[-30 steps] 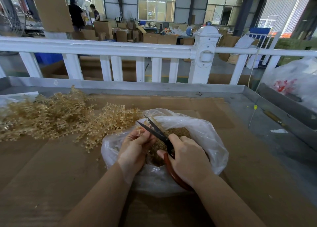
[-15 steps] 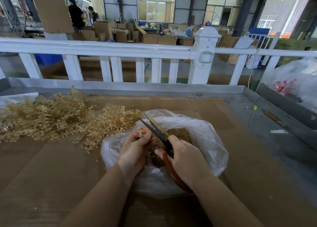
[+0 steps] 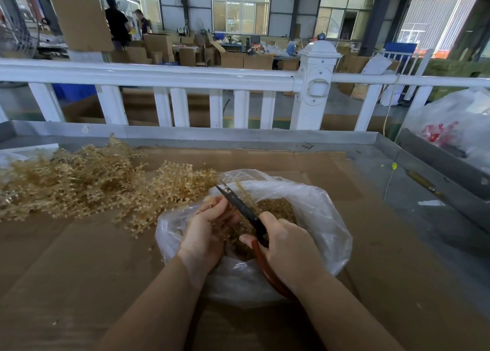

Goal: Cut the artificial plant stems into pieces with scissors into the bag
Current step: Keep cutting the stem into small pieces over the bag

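A clear plastic bag lies open on the cardboard-covered table, with tan cut pieces inside. Over its mouth my left hand pinches a tan artificial plant stem. My right hand grips red-handled scissors; the dark blades point up and left, nearly closed beside the stem. A big pile of uncut tan stems lies left of the bag.
The table has a raised grey metal rim with a white railing behind it. A full white plastic bag sits at the far right. A thin tool lies near the right rim. Two people stand far back left.
The scissor blades, spread wide a second ago, have come nearly together at the stem. Both hands stay over the bag's mouth.
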Available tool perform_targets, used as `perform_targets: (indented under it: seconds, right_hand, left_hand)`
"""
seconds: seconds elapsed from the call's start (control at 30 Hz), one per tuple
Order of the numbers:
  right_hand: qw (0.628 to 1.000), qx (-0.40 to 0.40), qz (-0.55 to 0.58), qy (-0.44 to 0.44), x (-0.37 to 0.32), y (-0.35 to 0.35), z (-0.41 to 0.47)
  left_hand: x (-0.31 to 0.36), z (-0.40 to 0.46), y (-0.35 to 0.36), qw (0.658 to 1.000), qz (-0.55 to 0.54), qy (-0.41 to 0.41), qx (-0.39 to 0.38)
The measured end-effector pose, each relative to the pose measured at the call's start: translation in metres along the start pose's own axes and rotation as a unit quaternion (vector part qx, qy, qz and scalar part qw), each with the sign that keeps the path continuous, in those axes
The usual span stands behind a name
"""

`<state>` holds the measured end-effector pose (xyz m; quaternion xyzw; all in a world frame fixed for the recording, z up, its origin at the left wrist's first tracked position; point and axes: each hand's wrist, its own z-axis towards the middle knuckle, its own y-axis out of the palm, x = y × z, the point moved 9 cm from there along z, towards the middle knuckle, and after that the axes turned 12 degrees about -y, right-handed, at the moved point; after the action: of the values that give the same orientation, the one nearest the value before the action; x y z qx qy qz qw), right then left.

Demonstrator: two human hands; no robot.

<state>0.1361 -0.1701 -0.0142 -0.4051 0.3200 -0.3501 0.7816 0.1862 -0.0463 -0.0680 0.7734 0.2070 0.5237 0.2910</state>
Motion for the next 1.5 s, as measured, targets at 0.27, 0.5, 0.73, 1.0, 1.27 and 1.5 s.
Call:
perform_targets:
  seconds: [0.27,0.5,0.73,1.0,1.27,1.5]
  right_hand:
    - [1.0,0.008,0.012,0.004,-0.002,-0.003,-0.001]
    - [1.0,-0.002,0.02,0.017,-0.001,-0.003,0.0]
    - [1.0,0.015,0.006,0.027,-0.003,-0.001,0.003]
    - [1.0,0.012,0.001,0.015,-0.003,0.001,0.005]
    - [1.0,0.016,0.0,0.002,-0.003,0.002,0.007]
    - [0.999,0.025,0.022,0.019,-0.001,-0.001,0.006]
  left_hand:
    - [0.003,-0.005,-0.003,0.998,0.006,0.041,0.048]
    - [0.007,-0.016,0.003,0.988,0.094,0.066,0.101]
    - [0.008,-0.018,0.006,0.987,0.114,0.075,0.08]
    - [0.006,-0.016,0.008,0.993,0.081,0.063,0.063]
    - [0.006,-0.016,0.007,0.993,0.083,0.057,0.064]
    - [0.005,-0.013,0.006,0.992,0.092,0.059,0.062]
